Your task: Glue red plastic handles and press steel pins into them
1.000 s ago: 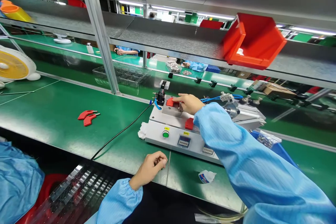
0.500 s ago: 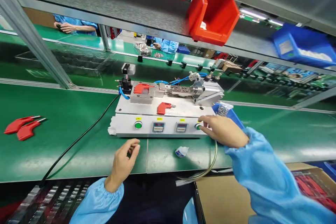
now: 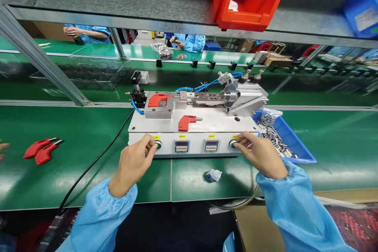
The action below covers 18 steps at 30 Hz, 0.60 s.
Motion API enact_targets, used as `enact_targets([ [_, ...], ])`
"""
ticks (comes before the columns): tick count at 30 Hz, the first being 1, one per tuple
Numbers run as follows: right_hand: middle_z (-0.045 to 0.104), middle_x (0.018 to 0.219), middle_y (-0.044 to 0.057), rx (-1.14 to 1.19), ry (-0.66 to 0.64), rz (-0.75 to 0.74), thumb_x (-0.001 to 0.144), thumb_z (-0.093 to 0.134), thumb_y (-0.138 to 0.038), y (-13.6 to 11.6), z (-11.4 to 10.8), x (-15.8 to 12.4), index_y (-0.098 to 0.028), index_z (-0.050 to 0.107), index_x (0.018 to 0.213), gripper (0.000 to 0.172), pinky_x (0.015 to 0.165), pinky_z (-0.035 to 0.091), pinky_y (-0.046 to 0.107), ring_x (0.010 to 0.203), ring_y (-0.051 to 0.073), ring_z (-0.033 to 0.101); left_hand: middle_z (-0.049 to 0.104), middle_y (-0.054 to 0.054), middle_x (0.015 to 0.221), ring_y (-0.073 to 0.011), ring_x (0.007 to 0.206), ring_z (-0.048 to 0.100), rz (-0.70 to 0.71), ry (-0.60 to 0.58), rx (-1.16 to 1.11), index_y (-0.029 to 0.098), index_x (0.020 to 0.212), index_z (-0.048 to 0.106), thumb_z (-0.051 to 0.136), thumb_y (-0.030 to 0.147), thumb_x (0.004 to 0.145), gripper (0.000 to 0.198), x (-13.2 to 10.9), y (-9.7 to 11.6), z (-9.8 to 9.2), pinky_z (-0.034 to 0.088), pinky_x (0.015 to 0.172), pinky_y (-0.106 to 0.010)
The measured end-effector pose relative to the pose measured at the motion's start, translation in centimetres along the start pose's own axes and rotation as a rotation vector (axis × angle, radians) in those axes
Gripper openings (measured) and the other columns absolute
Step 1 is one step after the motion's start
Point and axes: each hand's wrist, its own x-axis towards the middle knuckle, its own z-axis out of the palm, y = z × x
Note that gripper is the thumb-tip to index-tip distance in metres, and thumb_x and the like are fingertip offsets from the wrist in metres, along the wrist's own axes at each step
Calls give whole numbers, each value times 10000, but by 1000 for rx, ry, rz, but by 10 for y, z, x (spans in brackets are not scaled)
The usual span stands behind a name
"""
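My left hand has its thumb and fingertips closed at the green push button on the left of the bench machine's front panel. At the panel's right end, the thumb and forefinger of my right hand close around another push button, partly covered by them. A red pistol-shaped plastic handle lies in the metal fixture at the machine's upper left, in line with a metal cylinder. A second red handle with a metal pin rests on the machine's top plate.
Red handles lie at left, near another person's fingertips. A blue bin of metal pins stands right of the machine. A small white-and-blue bottle lies in front. A black cable crosses the table. Overhead hangs a red bin.
My left hand has risen from the table edge onto the left button. My right hand stays at the right button. The view has shifted, and another person's fingertips have appeared at far left.
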Motion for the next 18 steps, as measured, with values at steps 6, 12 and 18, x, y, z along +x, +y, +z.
enact_targets([
  [6, 728, 757, 40, 141, 113, 6, 935, 610, -420, 1, 17, -10, -250, 634, 903, 174, 630, 546, 334, 670, 222, 695, 635, 36, 690, -137, 550, 560, -41, 90, -144, 238, 854, 552, 524, 406, 997, 222, -6, 1, 12, 387, 576, -246],
  [12, 653, 704, 55, 158, 506, 48, 1037, 480, -445, 0, 81, -44, -261, 565, 790, 320, 706, 556, 372, 658, 230, 643, 646, 7, 731, -148, 618, 574, 127, 109, -261, 230, 866, 584, 520, 396, 1034, 245, -2, 14, 6, 474, 640, -258],
  [18, 602, 666, 53, 40, 646, -16, 1063, 481, -382, 5, 103, -42, -249, 554, 735, 362, 684, 488, 354, 659, 220, 601, 684, -140, 1197, -261, 1011, 692, 390, 55, 64, 185, 1211, 630, 551, 416, 1052, 292, 54, 72, 5, 565, 834, -340],
])
